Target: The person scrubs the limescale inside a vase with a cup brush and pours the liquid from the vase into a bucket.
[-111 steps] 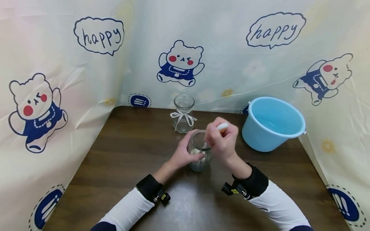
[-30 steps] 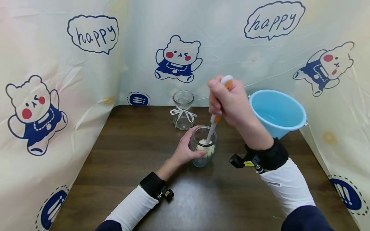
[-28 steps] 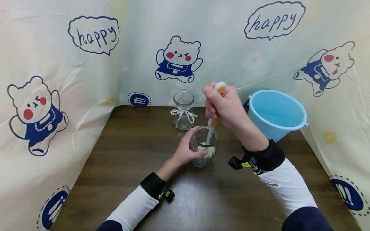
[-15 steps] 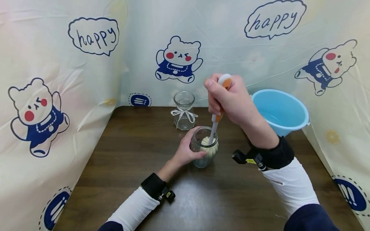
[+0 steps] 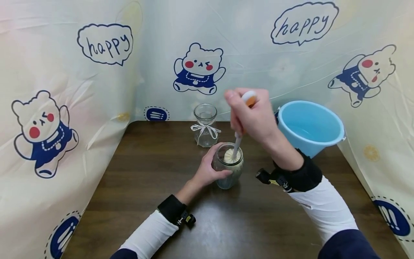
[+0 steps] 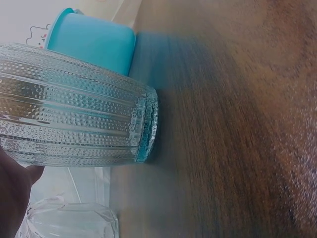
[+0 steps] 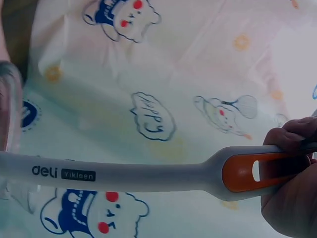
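Observation:
My left hand (image 5: 208, 169) grips the side of a clear ribbed glass jar (image 5: 228, 180) standing upright on the table. Fingers wrap its far side, partly hidden, and the thumb lies across the front. Above the jar's mouth, my right hand (image 5: 253, 113) is curled round the white-and-orange handle of a cup brush (image 7: 124, 176). Its shaft slants down through the mouth, and the cream ribbed sponge head (image 5: 230, 156) shows inside, near the rim. In the left wrist view the dotted glass wall (image 6: 74, 114) and base fill the left half.
Just behind the jar is a second glass vase (image 5: 206, 136) with a white ribbon bow. At the back right stands a light blue bucket (image 5: 291, 133). A printed curtain (image 5: 155, 72) borders the dark wooden table (image 5: 145, 169) behind and at the sides.
The right hand has risen from low at the jar's mouth, then shifted up and down with the brush. The sponge head now sits higher inside the jar. The left hand keeps its grip.

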Action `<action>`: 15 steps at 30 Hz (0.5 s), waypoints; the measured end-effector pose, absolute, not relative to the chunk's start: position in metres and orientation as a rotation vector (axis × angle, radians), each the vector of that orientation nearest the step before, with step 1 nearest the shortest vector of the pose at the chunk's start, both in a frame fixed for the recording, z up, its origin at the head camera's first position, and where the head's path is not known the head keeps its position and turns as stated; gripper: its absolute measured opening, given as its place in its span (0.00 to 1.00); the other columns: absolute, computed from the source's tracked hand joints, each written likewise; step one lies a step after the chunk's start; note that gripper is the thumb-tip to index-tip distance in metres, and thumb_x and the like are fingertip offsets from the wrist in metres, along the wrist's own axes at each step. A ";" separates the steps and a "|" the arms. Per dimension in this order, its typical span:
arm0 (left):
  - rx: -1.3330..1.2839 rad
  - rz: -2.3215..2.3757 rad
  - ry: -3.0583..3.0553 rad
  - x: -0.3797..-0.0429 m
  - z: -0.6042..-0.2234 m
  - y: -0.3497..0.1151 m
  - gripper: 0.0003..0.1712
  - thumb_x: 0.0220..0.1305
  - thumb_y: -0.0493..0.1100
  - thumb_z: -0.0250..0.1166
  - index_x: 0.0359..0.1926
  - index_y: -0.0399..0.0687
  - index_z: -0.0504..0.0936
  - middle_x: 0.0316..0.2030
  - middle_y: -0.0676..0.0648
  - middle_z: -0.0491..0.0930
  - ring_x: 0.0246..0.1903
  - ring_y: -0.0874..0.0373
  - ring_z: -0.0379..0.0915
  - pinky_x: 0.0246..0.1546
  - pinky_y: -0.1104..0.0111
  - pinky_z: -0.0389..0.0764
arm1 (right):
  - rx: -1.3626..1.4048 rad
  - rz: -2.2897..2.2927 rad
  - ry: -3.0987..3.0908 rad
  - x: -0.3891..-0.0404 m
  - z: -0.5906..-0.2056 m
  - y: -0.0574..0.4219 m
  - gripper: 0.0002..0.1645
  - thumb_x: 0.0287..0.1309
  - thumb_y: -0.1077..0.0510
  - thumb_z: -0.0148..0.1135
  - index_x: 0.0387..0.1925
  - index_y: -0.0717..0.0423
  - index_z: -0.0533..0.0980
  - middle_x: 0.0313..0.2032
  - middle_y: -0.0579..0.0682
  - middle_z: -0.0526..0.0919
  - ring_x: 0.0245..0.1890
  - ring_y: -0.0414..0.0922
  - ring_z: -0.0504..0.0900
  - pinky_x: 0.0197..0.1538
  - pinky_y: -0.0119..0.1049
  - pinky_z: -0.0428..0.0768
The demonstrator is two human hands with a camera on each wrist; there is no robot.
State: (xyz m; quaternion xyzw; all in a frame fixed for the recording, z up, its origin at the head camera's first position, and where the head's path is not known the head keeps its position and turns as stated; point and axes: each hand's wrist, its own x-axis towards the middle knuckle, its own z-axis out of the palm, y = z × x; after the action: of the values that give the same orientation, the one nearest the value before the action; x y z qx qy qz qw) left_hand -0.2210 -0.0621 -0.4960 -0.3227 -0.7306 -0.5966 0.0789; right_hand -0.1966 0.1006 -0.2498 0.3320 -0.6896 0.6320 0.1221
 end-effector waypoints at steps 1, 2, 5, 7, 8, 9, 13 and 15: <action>-0.975 -1.784 -2.182 -0.221 -0.495 -0.063 0.60 0.51 0.78 0.71 0.73 0.45 0.67 0.66 0.42 0.76 0.63 0.47 0.73 0.66 0.55 0.73 | 0.965 1.850 -1.976 -0.195 -0.248 0.102 0.28 0.71 0.54 0.56 0.13 0.59 0.68 0.07 0.52 0.69 0.06 0.48 0.68 0.10 0.39 0.67; -0.977 -1.781 -2.182 -0.221 -0.495 -0.063 0.61 0.51 0.78 0.71 0.73 0.43 0.67 0.65 0.41 0.76 0.63 0.46 0.73 0.66 0.55 0.74 | 0.972 1.853 -1.950 -0.194 -0.248 0.103 0.29 0.71 0.54 0.55 0.12 0.59 0.68 0.07 0.52 0.68 0.06 0.48 0.68 0.11 0.39 0.67; -0.991 -1.782 -2.165 -0.217 -0.487 -0.064 0.61 0.52 0.77 0.71 0.71 0.37 0.68 0.64 0.35 0.76 0.61 0.39 0.74 0.64 0.53 0.75 | 0.973 1.856 -1.958 -0.195 -0.262 0.105 0.28 0.71 0.56 0.55 0.12 0.59 0.68 0.07 0.51 0.68 0.07 0.47 0.69 0.13 0.39 0.68; -0.995 -1.782 -2.160 -0.212 -0.478 -0.064 0.61 0.52 0.77 0.71 0.70 0.34 0.68 0.62 0.31 0.76 0.59 0.34 0.74 0.63 0.50 0.75 | 0.949 1.850 -1.997 -0.197 -0.277 0.107 0.28 0.71 0.57 0.54 0.12 0.58 0.68 0.07 0.50 0.69 0.08 0.47 0.69 0.14 0.39 0.70; -0.998 -1.789 -2.157 -0.209 -0.472 -0.064 0.61 0.53 0.76 0.71 0.69 0.32 0.68 0.61 0.30 0.76 0.59 0.32 0.74 0.62 0.47 0.75 | 0.931 1.849 -2.014 -0.198 -0.283 0.108 0.28 0.71 0.57 0.54 0.12 0.58 0.68 0.07 0.50 0.69 0.08 0.47 0.70 0.15 0.39 0.70; -0.999 -1.797 -2.153 -0.206 -0.467 -0.064 0.61 0.54 0.76 0.71 0.68 0.31 0.68 0.60 0.29 0.76 0.58 0.30 0.74 0.61 0.45 0.75 | 0.911 1.855 -2.025 -0.198 -0.288 0.109 0.28 0.72 0.58 0.54 0.12 0.58 0.68 0.07 0.49 0.69 0.09 0.47 0.70 0.16 0.39 0.71; -0.997 -1.806 -2.149 -0.202 -0.459 -0.063 0.59 0.55 0.74 0.71 0.67 0.30 0.68 0.59 0.27 0.76 0.56 0.30 0.74 0.61 0.43 0.75 | 0.943 1.889 -1.912 -0.195 -0.287 0.114 0.28 0.71 0.61 0.53 0.12 0.57 0.68 0.07 0.48 0.68 0.07 0.45 0.68 0.14 0.36 0.70; -0.996 -1.799 -2.145 -0.206 -0.467 -0.063 0.58 0.54 0.73 0.72 0.68 0.31 0.68 0.60 0.29 0.76 0.57 0.33 0.74 0.61 0.43 0.74 | 1.011 1.918 -1.783 -0.189 -0.275 0.115 0.27 0.70 0.62 0.53 0.11 0.58 0.66 0.06 0.48 0.66 0.05 0.44 0.66 0.12 0.35 0.66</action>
State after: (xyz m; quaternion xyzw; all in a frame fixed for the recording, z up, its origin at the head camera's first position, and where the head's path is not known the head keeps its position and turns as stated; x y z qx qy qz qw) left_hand -0.2060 -0.0626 -0.4670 -0.3339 -0.7193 -0.6032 0.0851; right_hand -0.1891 0.1152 -0.2749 0.3552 -0.6263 0.6736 0.1666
